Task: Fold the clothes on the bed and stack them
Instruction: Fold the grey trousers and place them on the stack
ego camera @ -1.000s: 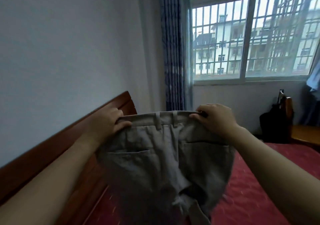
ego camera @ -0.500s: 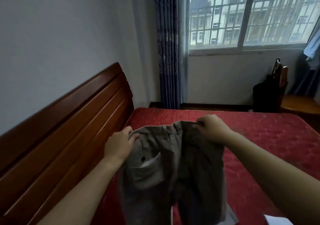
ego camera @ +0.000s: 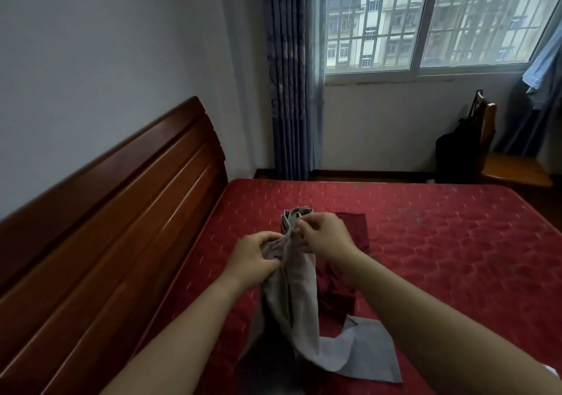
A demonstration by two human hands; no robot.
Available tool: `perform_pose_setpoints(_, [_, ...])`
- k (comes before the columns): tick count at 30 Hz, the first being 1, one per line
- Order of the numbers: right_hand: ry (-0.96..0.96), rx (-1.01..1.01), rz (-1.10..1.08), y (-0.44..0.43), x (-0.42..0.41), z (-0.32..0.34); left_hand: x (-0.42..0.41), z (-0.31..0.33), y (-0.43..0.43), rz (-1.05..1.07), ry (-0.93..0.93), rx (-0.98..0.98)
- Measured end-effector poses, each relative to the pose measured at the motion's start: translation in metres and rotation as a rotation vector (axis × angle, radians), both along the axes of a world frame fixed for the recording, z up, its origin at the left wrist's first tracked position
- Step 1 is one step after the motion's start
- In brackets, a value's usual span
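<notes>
I hold a pair of grey trousers (ego camera: 299, 297) above the red bed (ego camera: 441, 242), folded lengthwise with the waistband bunched together at the top. My left hand (ego camera: 254, 259) grips the waistband from the left. My right hand (ego camera: 324, 236) pinches it from the right, and the two hands almost touch. The legs hang down and trail onto the mattress near me. Under the trousers lies a dark red garment (ego camera: 352, 273), flat on the bed and partly hidden by my right hand and the hanging cloth.
A wooden headboard (ego camera: 121, 212) runs along the left side of the bed. A blue curtain (ego camera: 292, 75) and a barred window (ego camera: 441, 17) stand behind. A wooden chair (ego camera: 511, 163) with a black bag (ego camera: 454, 154) is at the far right.
My hands have come together, closing the spread waistband into a lengthwise fold. The trousers have dropped lower toward the bed, and my view has tilted down.
</notes>
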State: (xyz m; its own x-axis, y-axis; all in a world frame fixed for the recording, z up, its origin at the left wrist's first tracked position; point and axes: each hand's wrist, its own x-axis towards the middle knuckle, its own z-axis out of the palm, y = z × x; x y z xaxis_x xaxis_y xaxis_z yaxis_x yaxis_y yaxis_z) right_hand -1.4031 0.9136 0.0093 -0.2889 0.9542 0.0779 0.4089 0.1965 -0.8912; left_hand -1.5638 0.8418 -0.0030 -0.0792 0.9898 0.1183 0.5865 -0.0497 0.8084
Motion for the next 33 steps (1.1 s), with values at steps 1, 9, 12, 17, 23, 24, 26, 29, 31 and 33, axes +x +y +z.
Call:
perform_pose_setpoints(1, [-0.089,0.044,-0.025,0.002,0.01,-0.006,-0.002,-0.006,0.0,0.049,0.061,0.005])
perform_pose_setpoints(9, [0.134,0.334,0.061,0.014,0.036,0.042,-0.022,0.104,0.038,-0.007,0.118,0.352])
perform_pose_setpoints(12, [0.379,0.475,0.1,0.016,0.027,0.098,-0.023,0.165,0.051,-0.012,0.154,0.516])
perform_pose_setpoints(17, [0.337,0.696,-0.004,0.024,0.026,0.14,-0.015,0.171,0.052,0.144,-0.188,0.724])
perform_pose_setpoints(23, [0.16,0.606,-0.021,0.012,0.04,0.074,0.007,0.075,0.039,0.32,-0.237,0.652])
perform_pose_setpoints(24, [0.139,0.593,0.008,0.01,0.047,0.073,0.006,0.075,0.04,0.325,-0.222,0.677])
perform_pose_setpoints(26, [0.07,0.561,0.087,0.007,0.057,0.078,0.007,0.079,0.042,0.291,-0.217,0.691])
perform_pose_setpoints(29, [-0.059,0.55,0.156,0.003,0.061,0.085,0.011,0.085,0.045,0.236,-0.215,0.697])
perform_pose_setpoints(31, [-0.099,0.602,0.167,0.001,0.064,0.083,0.011,0.083,0.046,0.235,-0.175,0.683])
perform_pose_setpoints(33, [-0.105,0.615,0.155,-0.001,0.066,0.076,0.008,0.073,0.045,0.264,-0.124,0.639])
